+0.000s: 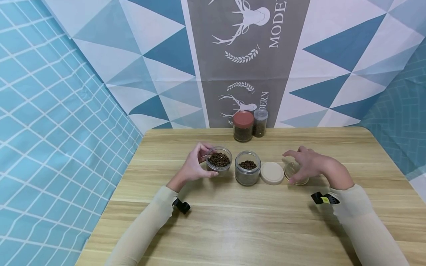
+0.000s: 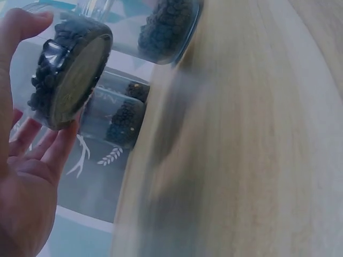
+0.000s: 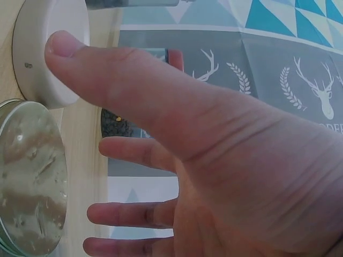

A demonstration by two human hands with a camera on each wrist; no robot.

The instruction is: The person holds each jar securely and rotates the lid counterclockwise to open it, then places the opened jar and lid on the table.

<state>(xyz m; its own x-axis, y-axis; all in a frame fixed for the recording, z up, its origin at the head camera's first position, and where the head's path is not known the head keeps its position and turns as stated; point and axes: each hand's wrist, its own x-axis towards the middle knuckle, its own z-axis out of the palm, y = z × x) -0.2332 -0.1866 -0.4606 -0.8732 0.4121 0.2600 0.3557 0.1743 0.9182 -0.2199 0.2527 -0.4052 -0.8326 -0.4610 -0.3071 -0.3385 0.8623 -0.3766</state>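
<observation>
Pale sleeves (image 1: 146,223) reach over the wooden desk (image 1: 239,232). Left of its middle, the left hand (image 1: 194,164) grips a clear tub (image 1: 224,170) of coffee beans (image 1: 218,160) between thumb and fingers; only the left wrist view shows its bottom, up off the desk. Next come an open bean jar (image 1: 247,178) and a cream lid (image 1: 271,173). Nearer the right edge, the right hand (image 1: 309,164) spreads its fingers wide over a clear lid (image 3: 33,179), grasping nothing.

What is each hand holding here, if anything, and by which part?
The left hand holds an open clear jar of coffee beans by opposite sides, between thumb and fingers. The right hand holds nothing.
</observation>
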